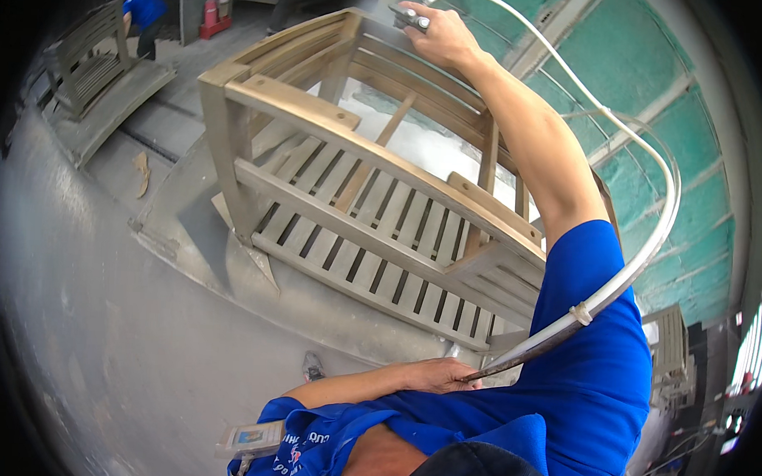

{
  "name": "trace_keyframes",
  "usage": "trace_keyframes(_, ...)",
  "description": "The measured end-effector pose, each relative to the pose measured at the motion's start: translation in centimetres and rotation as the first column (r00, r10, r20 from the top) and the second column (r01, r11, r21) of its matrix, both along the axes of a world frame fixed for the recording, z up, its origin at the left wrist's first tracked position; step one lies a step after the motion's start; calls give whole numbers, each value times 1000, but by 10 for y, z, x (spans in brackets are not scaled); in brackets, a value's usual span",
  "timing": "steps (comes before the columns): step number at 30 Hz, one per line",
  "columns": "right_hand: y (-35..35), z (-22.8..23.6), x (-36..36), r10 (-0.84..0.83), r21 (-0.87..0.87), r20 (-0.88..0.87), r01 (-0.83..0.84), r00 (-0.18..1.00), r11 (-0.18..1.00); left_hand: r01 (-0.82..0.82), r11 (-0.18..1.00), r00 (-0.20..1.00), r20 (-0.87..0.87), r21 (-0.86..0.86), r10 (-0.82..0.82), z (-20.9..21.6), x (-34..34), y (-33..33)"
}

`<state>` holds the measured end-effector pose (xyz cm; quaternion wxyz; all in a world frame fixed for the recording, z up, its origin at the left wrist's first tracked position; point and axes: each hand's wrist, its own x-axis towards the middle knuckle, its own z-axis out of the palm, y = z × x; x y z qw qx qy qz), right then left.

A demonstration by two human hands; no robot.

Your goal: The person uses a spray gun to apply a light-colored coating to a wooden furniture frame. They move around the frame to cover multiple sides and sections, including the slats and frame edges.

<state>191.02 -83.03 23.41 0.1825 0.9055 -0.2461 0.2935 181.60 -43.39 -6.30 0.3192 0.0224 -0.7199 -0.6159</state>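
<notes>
My right hand [445, 38] is stretched out over the far side of a slatted wooden furniture frame [384, 166], its fingers wrapped round a spray gun [410, 19]. Pale mist hangs by the gun's front, next to the frame's far top rail. A white hose [607, 112] runs from the gun in a wide arc down the right side, past my right arm. Low and close to my body, my left hand [443, 375] is closed round the hose, where a dark line runs alongside it. Brownish-grey coating covers the frame, and its slatted part faces me.
The frame stands on a dusty low platform [177, 242]. At the far left is another slatted wooden piece [87, 59], near a co-worker in blue [144, 11]. Red containers [214, 18] stand at the back. A green-panelled wall [635, 58] rises on the right.
</notes>
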Motion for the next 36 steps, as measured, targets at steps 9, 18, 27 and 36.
trace_keyframes(9, -13, 14, 76, 39, 100, 21, -41, 999, 994, -89, 996, 995, -35, 10, 89, 7, 23, 1)
trace_keyframes(18, 9, 53, -63, -731, 436, -111, 694, 673, 573, 15, 993, 998, -60, -118, -22, 13, 38, -4)
trace_keyframes(27, 22, 37, -60, -711, 607, -27, 577, 703, 547, 144, 969, 985, -64, -201, -160, 12, 31, -17)
trace_keyframes(36, -8, -5, 58, -481, 803, 300, 55, 824, 594, 33, 994, 980, -193, -101, -53, -12, 42, -8)
